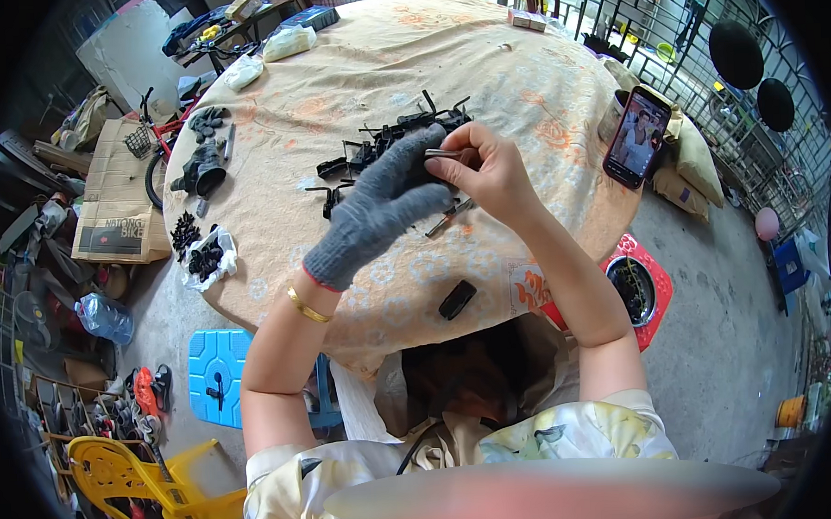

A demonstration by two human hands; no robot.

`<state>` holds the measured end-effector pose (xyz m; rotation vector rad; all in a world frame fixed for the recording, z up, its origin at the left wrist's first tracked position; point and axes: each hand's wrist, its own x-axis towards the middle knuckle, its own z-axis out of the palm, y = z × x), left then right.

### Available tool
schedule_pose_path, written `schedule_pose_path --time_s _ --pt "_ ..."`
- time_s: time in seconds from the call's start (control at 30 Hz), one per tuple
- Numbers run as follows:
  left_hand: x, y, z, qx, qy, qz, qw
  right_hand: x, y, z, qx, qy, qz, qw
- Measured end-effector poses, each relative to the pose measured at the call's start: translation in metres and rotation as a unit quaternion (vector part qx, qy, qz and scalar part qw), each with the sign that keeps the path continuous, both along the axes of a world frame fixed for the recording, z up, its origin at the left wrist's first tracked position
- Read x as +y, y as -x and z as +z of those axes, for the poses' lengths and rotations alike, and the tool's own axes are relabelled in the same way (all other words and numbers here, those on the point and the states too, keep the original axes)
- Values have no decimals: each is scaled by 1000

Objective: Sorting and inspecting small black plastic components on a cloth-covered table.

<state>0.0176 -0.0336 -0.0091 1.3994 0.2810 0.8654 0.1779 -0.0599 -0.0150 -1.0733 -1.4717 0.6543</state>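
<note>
A grey knitted glove with a red cuff edge covers my left hand (380,196), above the middle of the table. Its fingers are stretched out toward my right hand, the thumb standing apart from them. Bare, my right hand (486,168) pinches a small metallic piece (443,153) between thumb and forefinger, its end close against the glove. Just beyond the glove lies a heap of black plastic parts (392,142), partly hidden by it. A slim metal tool (449,218) rests on the cloth below my hands. Nearer to me is a black oblong piece (457,299).
A patterned cloth (315,88) covers the round table. Small black parts fill a white plastic bag (209,257) at its left edge, near a grey glove (207,122). On the right stands a phone (636,137) with a lit screen. Blue (217,352) and red (652,258) stools flank me.
</note>
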Motion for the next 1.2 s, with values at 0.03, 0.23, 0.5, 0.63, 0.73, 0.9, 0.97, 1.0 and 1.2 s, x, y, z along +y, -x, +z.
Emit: schedule_pose_path --time_s 0.03,0.23,0.5,0.63,0.73,0.9,0.97,1.0,1.2 --pt "1 -2 -3 1 1 1 1000 1 0 -1 1 1 1 1000" --pt "5 3 1 2 7 77 997 0 -8 5 108 129 143 975" --pt "3 2 -2 1 -61 122 991 -2 2 -2 55 65 104 991" --pt "7 6 -9 78 -219 214 949 -4 7 -3 56 83 97 990" --pt "-1 3 -4 46 -301 236 923 -5 9 -3 60 56 95 992" --pt "2 15 10 106 -227 130 959 2 -18 2 -114 16 127 985" --pt "2 23 22 158 -92 -16 983 -4 -28 7 -260 13 86 962" --pt "5 25 15 156 -91 -17 983 -6 -29 11 -402 10 43 915" --pt "1 25 15 350 -385 -115 846 -2 -12 -6 -530 78 -39 843"
